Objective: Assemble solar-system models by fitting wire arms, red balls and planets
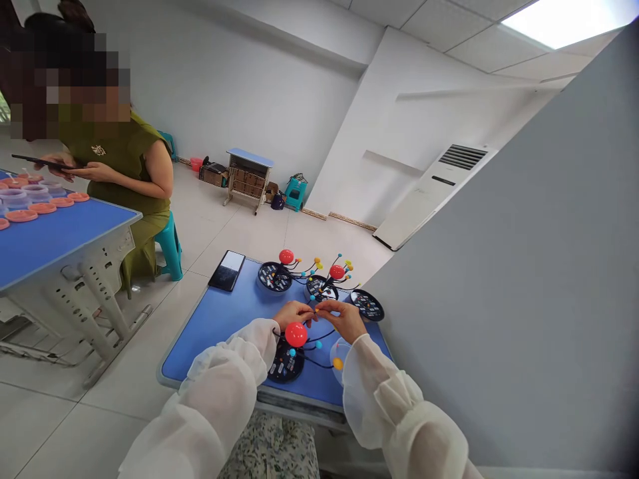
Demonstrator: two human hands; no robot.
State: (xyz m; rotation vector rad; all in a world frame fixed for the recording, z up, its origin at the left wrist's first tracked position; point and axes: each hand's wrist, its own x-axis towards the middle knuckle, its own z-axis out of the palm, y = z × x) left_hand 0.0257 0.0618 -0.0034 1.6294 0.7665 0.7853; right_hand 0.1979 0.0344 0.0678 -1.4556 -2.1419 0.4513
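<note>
A solar system model (296,334) with a large red ball stands in front of me. Thin black arms carrying small blue and orange balls spread out from it over a dark round printed base (285,362). Just behind the red ball, my left hand (294,314) and my right hand (347,320) meet fingertip to fingertip. Pinched in my right fingers is a tiny orange ball (316,310). My left fingers are closed at the same spot; what they grip is too small to make out. A clear plastic piece (339,352) lies partly under my right sleeve.
On the blue table (200,346) are two similar models (286,257) (337,271), another round base (367,304) and a phone (227,271). A grey partition (499,279) rises at the right. A seated person (130,159) holds a tablet by another table (100,219) with jars and orange lids.
</note>
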